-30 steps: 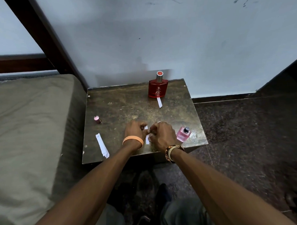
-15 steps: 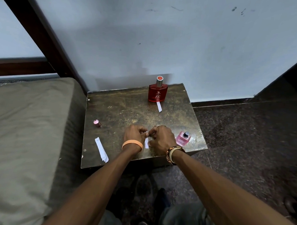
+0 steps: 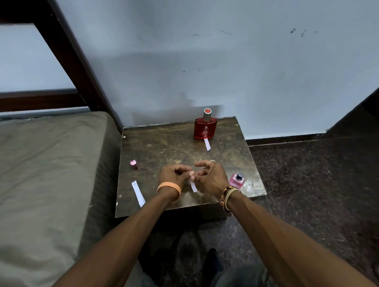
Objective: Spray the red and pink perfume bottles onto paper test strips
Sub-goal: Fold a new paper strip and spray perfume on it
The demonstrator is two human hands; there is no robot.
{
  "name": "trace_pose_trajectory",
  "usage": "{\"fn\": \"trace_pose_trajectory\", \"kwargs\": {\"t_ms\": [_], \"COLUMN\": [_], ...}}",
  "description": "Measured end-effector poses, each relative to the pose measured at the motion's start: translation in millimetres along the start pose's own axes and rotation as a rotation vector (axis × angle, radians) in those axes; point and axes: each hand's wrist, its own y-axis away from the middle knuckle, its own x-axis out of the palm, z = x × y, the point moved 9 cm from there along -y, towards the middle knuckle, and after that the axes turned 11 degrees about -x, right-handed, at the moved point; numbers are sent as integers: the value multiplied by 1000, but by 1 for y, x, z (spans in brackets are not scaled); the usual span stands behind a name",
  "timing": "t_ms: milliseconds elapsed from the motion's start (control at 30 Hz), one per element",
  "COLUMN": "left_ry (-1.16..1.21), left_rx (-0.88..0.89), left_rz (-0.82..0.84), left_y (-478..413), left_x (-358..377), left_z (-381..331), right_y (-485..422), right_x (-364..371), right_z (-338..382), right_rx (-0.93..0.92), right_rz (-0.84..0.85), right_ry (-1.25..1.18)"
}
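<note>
Lying at the left is a pink cap [image 3: 134, 164]. The curled left hand [image 3: 173, 175] touches the right hand [image 3: 212, 178], which pinches a small strip [image 3: 193, 186]; the left's own hold is unclear. The pink bottle [image 3: 237, 181] stands just right, the red bottle [image 3: 205, 129] behind.

The left hand [image 3: 172, 177] and right hand [image 3: 211, 178] pinched a narrow white paper strip [image 3: 193, 187], pink glass perfume bottle [image 3: 236, 182] at three o'clock.

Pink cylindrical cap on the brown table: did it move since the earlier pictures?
No. The pink cylindrical cap keeps its place near the left edge of the brown table, behind the long white paper strip; only the view shifted.
</note>
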Motion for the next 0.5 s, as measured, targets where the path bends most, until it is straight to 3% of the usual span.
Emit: {"fn": "trace_pose_trajectory", "kwargs": {"t_ms": [167, 267, 500], "left_ry": [278, 278, 382], "left_rx": [-191, -306, -134], "left_rz": [49, 158, 167], "left_y": [30, 55, 118], "left_x": [-16, -19, -34], "left_z": [-15, -28, -88], "right_y": [22, 43, 97], "right_x": [-4, -9, -37], "right_z": [39, 67, 121], "right_rx": [0, -45, -153], "right_rz": [71, 135, 83], "right_ry": [-141, -153, -205]}}
